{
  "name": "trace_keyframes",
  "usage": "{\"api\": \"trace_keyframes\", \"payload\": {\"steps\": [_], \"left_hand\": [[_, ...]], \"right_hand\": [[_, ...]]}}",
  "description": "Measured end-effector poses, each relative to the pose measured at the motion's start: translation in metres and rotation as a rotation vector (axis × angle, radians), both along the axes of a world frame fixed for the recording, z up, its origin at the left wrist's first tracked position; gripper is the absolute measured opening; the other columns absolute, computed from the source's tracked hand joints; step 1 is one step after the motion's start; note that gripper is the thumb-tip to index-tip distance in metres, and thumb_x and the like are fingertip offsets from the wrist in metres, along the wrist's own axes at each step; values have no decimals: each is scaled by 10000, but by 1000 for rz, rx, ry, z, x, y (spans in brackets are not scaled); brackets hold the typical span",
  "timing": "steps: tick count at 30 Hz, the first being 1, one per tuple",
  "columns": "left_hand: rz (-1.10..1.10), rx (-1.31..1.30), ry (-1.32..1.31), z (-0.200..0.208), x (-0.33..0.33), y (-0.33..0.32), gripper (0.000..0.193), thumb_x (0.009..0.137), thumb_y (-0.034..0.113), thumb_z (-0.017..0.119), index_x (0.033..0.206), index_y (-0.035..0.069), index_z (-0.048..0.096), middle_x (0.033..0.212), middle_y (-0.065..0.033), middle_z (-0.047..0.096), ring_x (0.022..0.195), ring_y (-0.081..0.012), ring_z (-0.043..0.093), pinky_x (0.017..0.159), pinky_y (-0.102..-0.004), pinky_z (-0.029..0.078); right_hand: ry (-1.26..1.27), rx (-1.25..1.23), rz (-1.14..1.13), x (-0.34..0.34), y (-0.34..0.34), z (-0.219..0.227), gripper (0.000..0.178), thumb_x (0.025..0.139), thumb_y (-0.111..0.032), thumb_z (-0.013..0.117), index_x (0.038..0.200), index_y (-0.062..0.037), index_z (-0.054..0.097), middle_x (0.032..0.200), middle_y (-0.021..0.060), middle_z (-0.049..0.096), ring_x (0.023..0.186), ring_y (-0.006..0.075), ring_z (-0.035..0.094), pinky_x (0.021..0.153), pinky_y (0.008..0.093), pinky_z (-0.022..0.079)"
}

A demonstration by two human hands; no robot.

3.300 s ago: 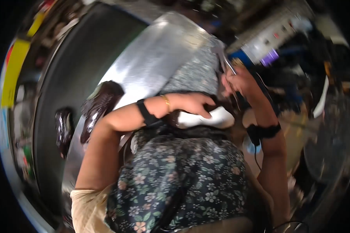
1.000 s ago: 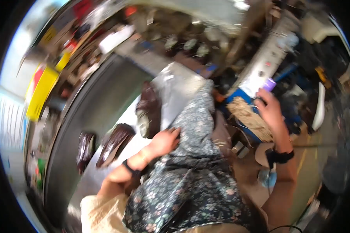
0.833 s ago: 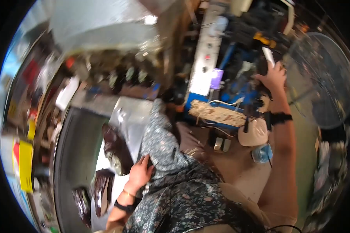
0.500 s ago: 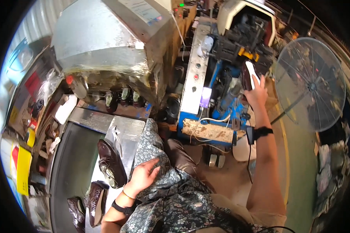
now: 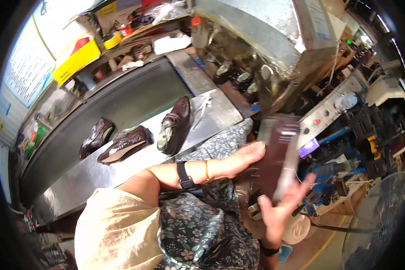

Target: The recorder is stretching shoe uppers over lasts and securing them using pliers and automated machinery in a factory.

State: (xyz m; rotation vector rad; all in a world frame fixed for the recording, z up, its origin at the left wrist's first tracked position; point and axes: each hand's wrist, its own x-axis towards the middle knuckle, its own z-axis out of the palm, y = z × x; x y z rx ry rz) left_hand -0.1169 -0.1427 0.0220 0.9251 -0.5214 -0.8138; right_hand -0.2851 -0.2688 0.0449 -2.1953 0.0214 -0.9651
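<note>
left hand [image 5: 240, 161]: at brown shoe [image 5: 274, 155], grip can't be told | right hand [image 5: 279, 217]: fingers splayed beside it | risk: shoe could drop if left grip's loose

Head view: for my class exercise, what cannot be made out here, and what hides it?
- Dark red shoe by the hands: head view, motion blur smears its details.
- Right hand: head view, blur hides whether it grips the shoe.
- Floor fan: head view, far side cut off by the dark fisheye rim.
</note>
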Motion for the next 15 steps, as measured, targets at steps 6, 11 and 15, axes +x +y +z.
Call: {"api": "trace_keyframes", "payload": {"steps": [6,11,15], "left_hand": [[-57,881,-733,-2,19,98,637,720,584,768,1038,47,643,793,-131,667,808,-250,665,726,-370,505],[-118,517,-738,-17,3,143,720,843,396,733,1381,26,431,1199,-226,605,1104,-338,611,932,-398,474],[704,647,-747,-43,29,209,561,843,183,719,1317,9,475,1246,-194,567,1171,-318,557,984,-405,447]], "right_hand": [[561,1228,565,35,15,-39,841,798,-288,783,1435,6,318,1325,127,505,1188,225,516,1011,385,427],[857,1348,493,16,10,-93,539,784,-74,616,1294,44,485,1233,142,588,1127,230,577,995,345,451],[670,1227,449,38,22,-95,512,876,-272,541,1289,29,503,1250,174,587,1086,325,611,911,501,509]]}}
